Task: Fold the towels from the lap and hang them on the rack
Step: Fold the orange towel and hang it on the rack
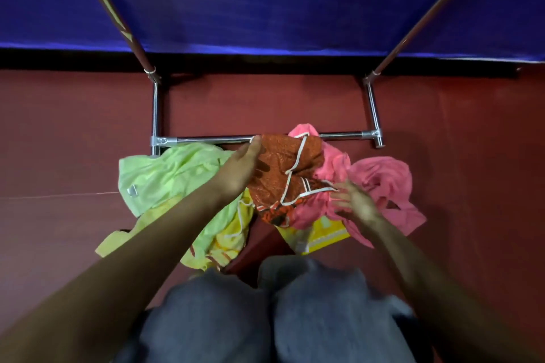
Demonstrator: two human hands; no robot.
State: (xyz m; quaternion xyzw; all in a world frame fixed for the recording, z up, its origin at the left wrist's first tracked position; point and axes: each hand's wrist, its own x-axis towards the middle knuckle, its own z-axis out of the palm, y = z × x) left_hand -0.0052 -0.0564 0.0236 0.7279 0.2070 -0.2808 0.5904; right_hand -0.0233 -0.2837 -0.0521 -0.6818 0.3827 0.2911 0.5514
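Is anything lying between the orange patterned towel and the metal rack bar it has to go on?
Nothing visible blocks it. The orange patterned towel already reaches the horizontal metal rack bar, whose left stretch is bare. The pink towel drapes over the bar just to its right. The left hand rests on the orange towel.

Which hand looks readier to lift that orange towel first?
Probably the left hand: it already rests on the orange towel near the rack bar. The right hand is open, at the towel's white-trimmed corner over the pink towel.
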